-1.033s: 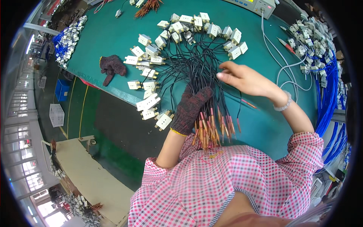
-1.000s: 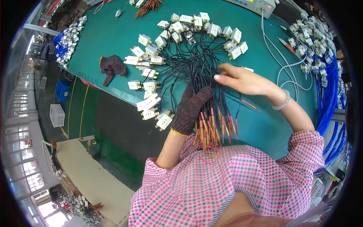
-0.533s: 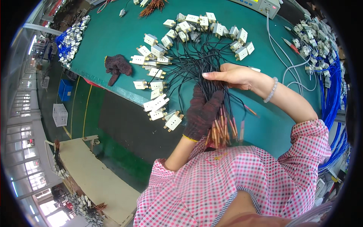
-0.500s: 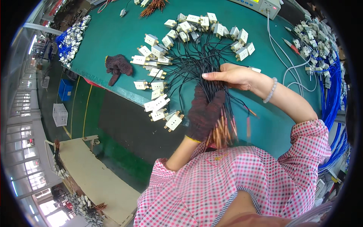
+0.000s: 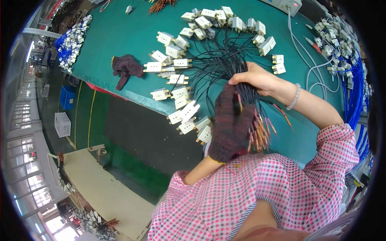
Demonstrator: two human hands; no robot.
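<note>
A thick bundle of black cables [image 5: 219,62] fans out over the green table. White box-shaped plugs with metal prongs [image 5: 175,51] tip its far ends, spread in an arc. Bare but for a beaded bracelet at the wrist, my right hand [image 5: 256,79] is closed around the gathered cables, thumb across the front. My left hand [image 5: 232,126], in a dark brown knitted glove with a yellow cuff, grips the same bundle just below it. Copper-coloured cable ends [image 5: 259,134] stick out beneath, near my checked garment. The fingers behind the bundle are hidden.
A second dark glove [image 5: 127,69] lies on the table [image 5: 108,44] to the left. White connectors on blue cables are heaped at the left edge and at the right [image 5: 335,44]. A grey instrument [image 5: 283,5] with white leads stands at the back right. A cream bench [image 5: 100,176] stands lower left.
Both hands and the bundle have shifted slightly right, and the near plugs slid along with them. My right hand's fingers have wrapped more fully around the cables. The copper ends swung rightward.
</note>
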